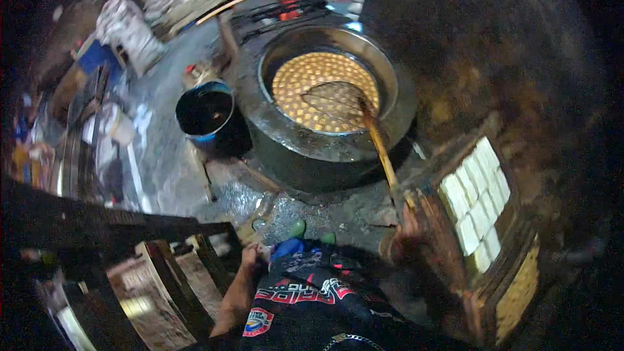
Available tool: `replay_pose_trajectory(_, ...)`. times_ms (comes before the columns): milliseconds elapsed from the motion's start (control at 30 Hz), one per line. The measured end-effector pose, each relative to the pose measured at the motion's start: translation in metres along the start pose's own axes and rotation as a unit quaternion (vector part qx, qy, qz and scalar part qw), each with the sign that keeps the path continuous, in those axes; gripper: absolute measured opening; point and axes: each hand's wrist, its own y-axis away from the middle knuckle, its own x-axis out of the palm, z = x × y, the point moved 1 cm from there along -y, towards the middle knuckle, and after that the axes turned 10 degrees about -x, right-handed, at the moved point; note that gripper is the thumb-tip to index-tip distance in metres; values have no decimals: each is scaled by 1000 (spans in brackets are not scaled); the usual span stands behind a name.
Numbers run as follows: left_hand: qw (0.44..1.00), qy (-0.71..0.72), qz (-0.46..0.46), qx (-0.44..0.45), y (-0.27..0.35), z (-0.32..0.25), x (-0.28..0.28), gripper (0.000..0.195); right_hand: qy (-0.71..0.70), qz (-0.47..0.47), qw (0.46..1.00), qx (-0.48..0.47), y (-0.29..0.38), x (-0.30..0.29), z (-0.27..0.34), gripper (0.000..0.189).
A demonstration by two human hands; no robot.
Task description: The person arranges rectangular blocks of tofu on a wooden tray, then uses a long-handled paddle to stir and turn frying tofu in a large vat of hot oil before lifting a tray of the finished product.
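My right hand [408,230] grips the wooden handle [381,151] of a long skimmer. Its round wire-mesh head [336,100] is over the near right part of a large wok [385,66]; I cannot tell whether it touches the oil. Many small golden cubes, apparently frying tofu [297,70], fill the liquid in the wok. My left hand [252,256] is low by my waist, its fingers curled beside a pale patch. Blur hides whether it holds anything.
Left of the round stove [312,170] stands a dark bucket [204,109]. White blocks [475,195], apparently tofu, lie on a wooden tray to the right. Wooden boxes [146,287] stand at lower left, sacks [126,34] at upper left. The floor [239,200] looks wet.
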Motion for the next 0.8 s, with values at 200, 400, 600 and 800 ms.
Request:
replay_pose_trajectory(200,982,65,-36,-174,37,35,-45,22,110,125,986,-27,-34,-39,47,66)
replay_pose_trajectory(400,910,256,-135,-297,20,44,-13,22,21,201,979,-40,-164,-61,77,60)
replay_pose_trajectory(600,900,288,-159,-285,8,40,-13,23,-505,258,807,164,-308,21,175,50)
replay_pose_trajectory(800,897,237,-272,-257,22,11,-30,25,-790,418,311,324,-378,181,292,32)
